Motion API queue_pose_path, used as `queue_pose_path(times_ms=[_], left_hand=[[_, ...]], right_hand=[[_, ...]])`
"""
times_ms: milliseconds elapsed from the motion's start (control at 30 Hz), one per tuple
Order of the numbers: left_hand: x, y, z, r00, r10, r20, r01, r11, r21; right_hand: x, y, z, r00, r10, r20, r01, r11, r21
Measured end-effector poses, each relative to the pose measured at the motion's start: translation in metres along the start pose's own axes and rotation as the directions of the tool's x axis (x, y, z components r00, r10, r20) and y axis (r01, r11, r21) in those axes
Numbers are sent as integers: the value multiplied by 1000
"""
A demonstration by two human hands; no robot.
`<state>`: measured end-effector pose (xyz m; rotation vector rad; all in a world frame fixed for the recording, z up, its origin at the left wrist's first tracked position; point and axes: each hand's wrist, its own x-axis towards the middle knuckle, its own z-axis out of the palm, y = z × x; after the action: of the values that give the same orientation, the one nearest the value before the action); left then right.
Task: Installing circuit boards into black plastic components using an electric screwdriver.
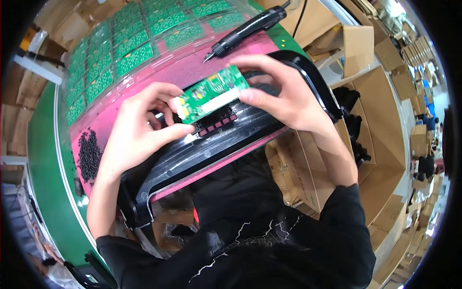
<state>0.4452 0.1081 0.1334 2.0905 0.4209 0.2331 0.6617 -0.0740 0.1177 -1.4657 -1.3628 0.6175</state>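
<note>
A green circuit board (213, 94) with a white strip along its near edge is held between both hands, tilted, above a long black plastic housing (192, 156). My left hand (147, 126) pinches its left end by a yellowish part. Fingers and thumb of my right hand (279, 91) close on its right end. Just below the board, a slotted recess (219, 124) in the housing shows pink through its openings. The housing lies across the pink mat (178, 70) at the table's near edge.
A black electric screwdriver (248, 32) lies beyond my right hand. Clear trays of green circuit boards (137, 50) cover the far left. Many small black screws (89, 156) are heaped at the left. An open cardboard box (380, 130) holding black parts (353, 125) stands at the right.
</note>
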Motion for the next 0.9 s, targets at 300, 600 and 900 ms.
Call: queue_pose_path(times_ms=[300,600,900], left_hand=[[9,-22,18,970,-126,209,49,939,340],[12,-22,18,959,-184,217,69,890,451],[12,-23,18,964,-166,206,61,896,439]], right_hand=[[-13,43,9,981,-51,187,118,923,-367],[-14,46,15,988,-27,152,93,890,-447],[-15,45,16,988,-47,144,108,889,-446]])
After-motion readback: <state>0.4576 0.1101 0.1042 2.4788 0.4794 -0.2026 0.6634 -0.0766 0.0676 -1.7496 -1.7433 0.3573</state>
